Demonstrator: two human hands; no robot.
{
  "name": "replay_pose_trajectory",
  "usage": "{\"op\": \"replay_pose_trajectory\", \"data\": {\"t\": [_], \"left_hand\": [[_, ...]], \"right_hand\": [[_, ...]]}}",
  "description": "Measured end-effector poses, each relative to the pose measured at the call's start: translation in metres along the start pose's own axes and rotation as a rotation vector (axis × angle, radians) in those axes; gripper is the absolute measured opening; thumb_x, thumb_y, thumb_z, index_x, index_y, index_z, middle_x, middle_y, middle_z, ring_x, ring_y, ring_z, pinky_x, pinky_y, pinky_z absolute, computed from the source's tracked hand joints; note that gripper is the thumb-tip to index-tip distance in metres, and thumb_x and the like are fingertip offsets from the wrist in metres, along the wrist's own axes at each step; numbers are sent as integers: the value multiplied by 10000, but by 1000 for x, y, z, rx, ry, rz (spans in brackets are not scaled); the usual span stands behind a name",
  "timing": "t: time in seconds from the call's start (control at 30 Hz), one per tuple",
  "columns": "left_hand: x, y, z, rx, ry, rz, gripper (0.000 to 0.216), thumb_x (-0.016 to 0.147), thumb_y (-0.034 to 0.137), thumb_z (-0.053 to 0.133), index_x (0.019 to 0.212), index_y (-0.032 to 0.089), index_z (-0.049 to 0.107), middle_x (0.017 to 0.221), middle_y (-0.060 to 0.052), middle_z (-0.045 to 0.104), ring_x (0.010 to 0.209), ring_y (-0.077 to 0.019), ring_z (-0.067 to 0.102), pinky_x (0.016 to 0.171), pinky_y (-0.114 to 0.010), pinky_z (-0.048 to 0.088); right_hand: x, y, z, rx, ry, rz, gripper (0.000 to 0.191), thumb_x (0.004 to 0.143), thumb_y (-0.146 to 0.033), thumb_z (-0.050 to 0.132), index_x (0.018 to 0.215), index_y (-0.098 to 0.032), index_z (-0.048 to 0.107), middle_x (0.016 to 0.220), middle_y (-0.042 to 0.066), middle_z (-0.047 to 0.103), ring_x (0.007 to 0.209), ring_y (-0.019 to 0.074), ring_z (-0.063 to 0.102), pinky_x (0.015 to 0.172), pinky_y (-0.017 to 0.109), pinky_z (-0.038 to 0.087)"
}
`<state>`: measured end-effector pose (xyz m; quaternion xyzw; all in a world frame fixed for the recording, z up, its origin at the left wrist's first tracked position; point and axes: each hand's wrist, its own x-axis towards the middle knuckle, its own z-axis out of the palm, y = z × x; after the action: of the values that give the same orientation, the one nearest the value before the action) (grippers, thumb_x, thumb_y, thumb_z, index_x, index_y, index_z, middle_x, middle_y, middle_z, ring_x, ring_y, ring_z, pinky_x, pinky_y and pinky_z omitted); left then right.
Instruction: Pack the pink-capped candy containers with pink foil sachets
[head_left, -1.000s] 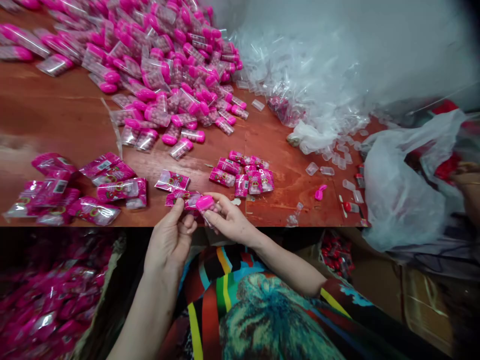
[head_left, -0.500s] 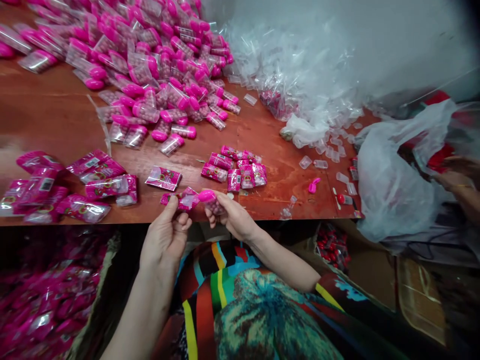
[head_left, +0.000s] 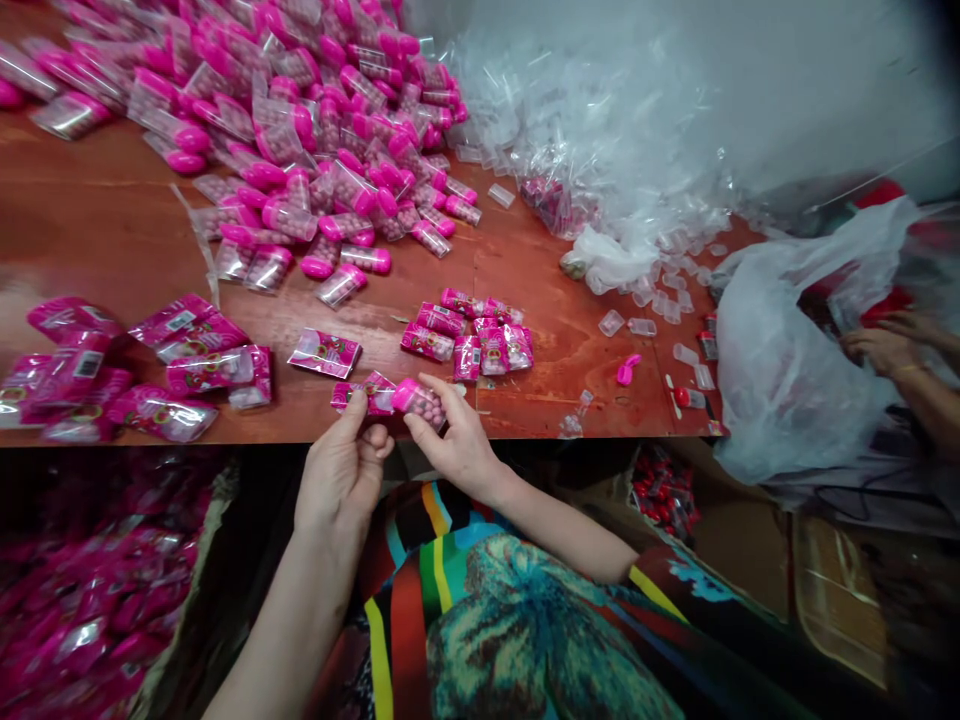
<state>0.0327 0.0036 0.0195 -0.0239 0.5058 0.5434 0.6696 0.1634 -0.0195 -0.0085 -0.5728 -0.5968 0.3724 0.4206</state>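
Between thumb and fingers, my left hand (head_left: 349,460) pinches a small pink printed wrapper (head_left: 376,393) at the table's front edge. My right hand (head_left: 457,440) grips a clear candy bottle (head_left: 422,401) with a pink cap and pink balls inside. The bottle's capped end points left and meets the right end of the wrapper; whether it is inside the opening I cannot tell. Just beyond my left hand lies a flat pink wrapper (head_left: 325,353). A cluster of wrapped packs (head_left: 493,347) sits past my right hand.
A large heap of pink-capped bottles (head_left: 315,130) covers the back left. Filled packs (head_left: 165,412) lie front left, above a box of pink packs (head_left: 82,610). Clear plastic containers (head_left: 600,130) are piled at back right. Another person's hands (head_left: 892,345) are beside a white plastic bag (head_left: 795,370).
The bottle in my right hand has tilted and its cap has come down against the wrapper. My left hand has shifted slightly right. The other person's hands have moved into fuller view.
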Motion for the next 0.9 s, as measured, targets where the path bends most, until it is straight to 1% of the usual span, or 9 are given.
{"op": "replay_pose_trajectory", "data": {"t": [0.13,0.3,0.43,0.53,0.63,0.7,0.73,0.8,0.9], "left_hand": [[0,-3,0,50,-42,1,288,696,250,883,698,110,631,534,31,581,378,-44,453,347,-154,356],[-2,-8,-4,151,-144,-16,377,626,350,924,637,132,617,465,33,518,360,-54,426,339,-160,327],[-1,-11,-6,228,-230,-35,389,656,386,898,600,136,605,429,30,470,345,-52,385,345,-169,296],[0,-10,-6,267,-261,-19,369,682,375,875,600,138,605,432,22,475,350,-55,376,364,-176,304],[-1,-7,-4,290,-272,14,334,697,343,861,612,133,615,431,23,472,359,-55,367,377,-176,309],[-1,-5,-3,284,-281,42,342,716,346,845,596,133,605,415,22,455,366,-65,386,376,-175,305],[-1,-5,-3,277,-283,51,354,723,350,839,583,135,594,407,20,449,368,-70,396,374,-174,302],[0,-6,-3,271,-282,42,370,728,360,836,573,138,583,396,21,440,359,-69,391,366,-173,294],[2,-8,-5,261,-292,-14,349,719,366,849,617,133,611,395,34,433,341,-55,359,358,-164,285]], "right_hand": [[-5,-2,2,58,-42,62,517,889,-372,647,1352,-187,509,1295,120,630,1134,237,625,1025,407,483],[-10,-3,4,57,-105,137,656,870,-386,679,1441,-222,403,1180,96,647,958,224,659,894,406,536],[-6,-6,1,76,-127,191,631,854,-327,694,1415,-225,424,1111,72,640,935,212,645,909,418,525],[0,-5,-3,274,-183,285,567,852,-342,709,1348,-225,459,1021,35,628,872,171,635,848,357,544],[4,-1,-7,554,-341,418,555,906,-459,652,1356,-234,416,844,-32,553,586,90,515,603,258,517],[3,1,-10,660,-440,436,585,956,-509,562,1428,-253,330,785,-61,502,490,68,414,510,229,464],[2,2,-11,657,-463,409,583,978,-505,519,1456,-256,294,768,-64,495,480,71,403,497,226,454],[-1,2,-12,500,-424,295,559,998,-445,487,1482,-248,289,812,-27,551,556,103,495,559,252,494],[-6,-1,-9,89,-275,97,539,969,-335,531,1473,-242,363,1140,98,634,882,198,638,801,357,543]]}}
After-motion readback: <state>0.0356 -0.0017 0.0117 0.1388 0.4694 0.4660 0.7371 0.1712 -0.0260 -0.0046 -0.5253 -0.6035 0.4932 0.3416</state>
